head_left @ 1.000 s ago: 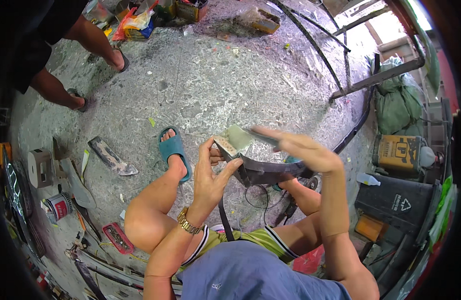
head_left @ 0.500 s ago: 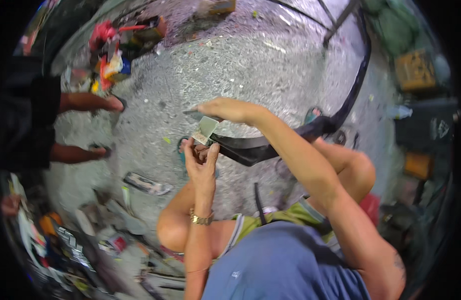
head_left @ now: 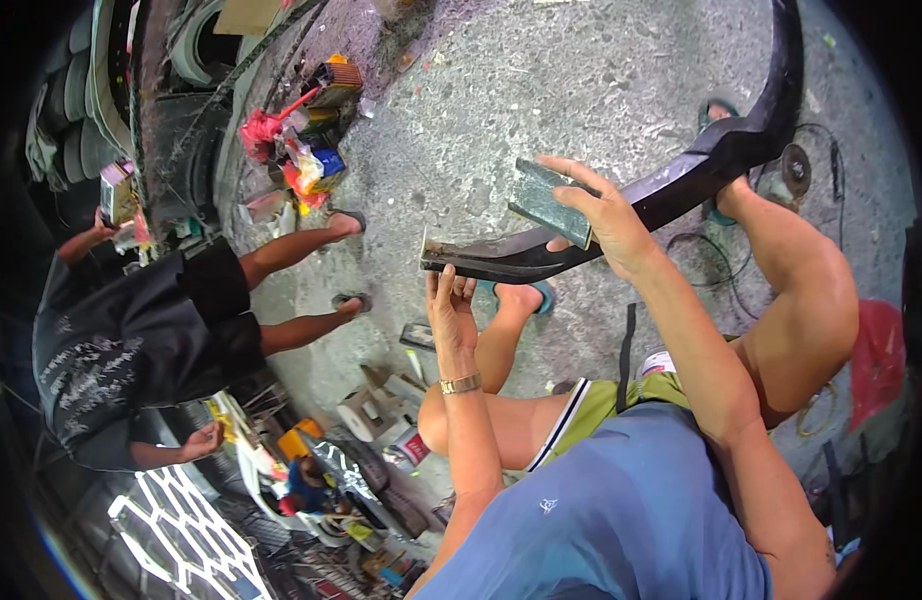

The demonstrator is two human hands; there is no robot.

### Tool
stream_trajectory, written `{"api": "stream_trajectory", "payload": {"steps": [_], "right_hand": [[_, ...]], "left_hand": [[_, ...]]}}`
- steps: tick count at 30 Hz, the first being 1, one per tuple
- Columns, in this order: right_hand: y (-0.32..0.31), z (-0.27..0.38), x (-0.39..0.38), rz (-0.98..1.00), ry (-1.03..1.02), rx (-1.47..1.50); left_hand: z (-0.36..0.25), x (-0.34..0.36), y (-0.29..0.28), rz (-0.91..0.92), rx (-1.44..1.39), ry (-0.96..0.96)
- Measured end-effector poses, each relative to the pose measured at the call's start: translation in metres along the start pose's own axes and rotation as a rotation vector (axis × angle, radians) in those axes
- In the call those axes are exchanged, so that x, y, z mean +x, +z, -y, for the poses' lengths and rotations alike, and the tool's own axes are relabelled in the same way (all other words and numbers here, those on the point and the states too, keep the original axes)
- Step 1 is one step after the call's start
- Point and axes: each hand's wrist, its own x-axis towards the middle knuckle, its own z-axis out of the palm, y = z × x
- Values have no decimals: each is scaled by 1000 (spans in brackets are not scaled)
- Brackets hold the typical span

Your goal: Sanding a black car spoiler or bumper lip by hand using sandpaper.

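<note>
A long, curved black strip like a car bumper trim [head_left: 671,185] stretches from the upper right down to my left hand [head_left: 453,315]. That hand grips the strip's near left end from below, fingers bent against its edge. A thin pale flap [head_left: 427,243] stands up at this end. My right hand [head_left: 613,222] holds a flat, dusty grey-green rectangular block [head_left: 549,200], thumb on its face and one finger stretched past its top edge. The block is tilted above the strip; whether the two touch I cannot tell.
A person in dark clothes [head_left: 131,350] stands at left. Near them lie a red bag [head_left: 263,130] and a ribbed box [head_left: 338,80]. A disc-shaped tool [head_left: 796,170] with a cable rests at right, beside my foot. Assorted parts and tools clutter the lower left.
The view has shifted and turned. My right hand has drawn back rightward from the strip's end, bringing the block's broad face into view. The pale flap now appears nearly edge-on.
</note>
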Motion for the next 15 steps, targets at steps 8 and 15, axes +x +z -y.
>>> {"api": "stream_trajectory", "payload": {"steps": [8,15], "right_hand": [[-8,3,19,139,-93,-266],[9,-11,42,4,-176,-693]], "left_hand": [[0,14,-6,-71,-5,-100],[-1,6,6,-124,66,48]]}}
